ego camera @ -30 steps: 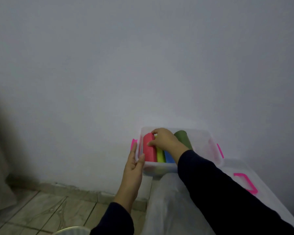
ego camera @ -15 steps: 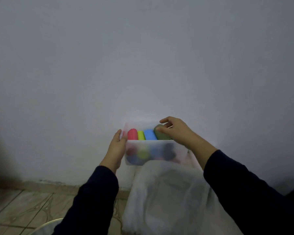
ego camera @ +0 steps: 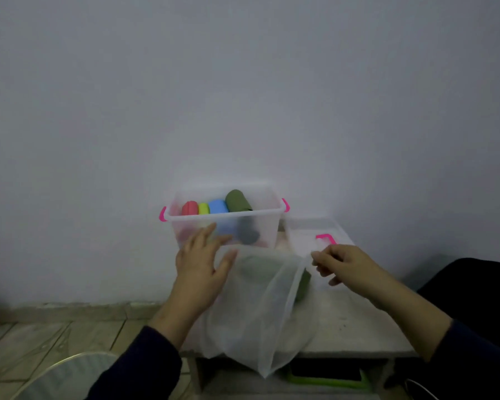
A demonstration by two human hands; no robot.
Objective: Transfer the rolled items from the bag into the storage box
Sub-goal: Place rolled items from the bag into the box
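Observation:
A clear storage box [ego camera: 269, 223] with pink latches stands against the wall. Inside it lie a red roll [ego camera: 189, 208], a yellow-green roll [ego camera: 203, 209], a blue roll [ego camera: 218, 206] and an olive roll [ego camera: 237, 200] side by side. In front of it a white mesh bag [ego camera: 257, 319] drapes over the table edge, with an olive roll [ego camera: 302, 285] showing through it. My left hand [ego camera: 199, 267] rests flat on the bag's left rim, fingers spread. My right hand [ego camera: 344, 264] pinches the bag's right rim.
The box lid [ego camera: 306, 226] with a pink latch lies to the right of the box. The small white table [ego camera: 352, 321] ends just below the bag. A pale round object [ego camera: 64, 376] sits on the tiled floor at lower left. A green frame [ego camera: 326, 381] shows under the table.
Both hands left the box and came down to the mesh bag. My right hand released the olive roll in the box and took the bag's rim. The view tilted down.

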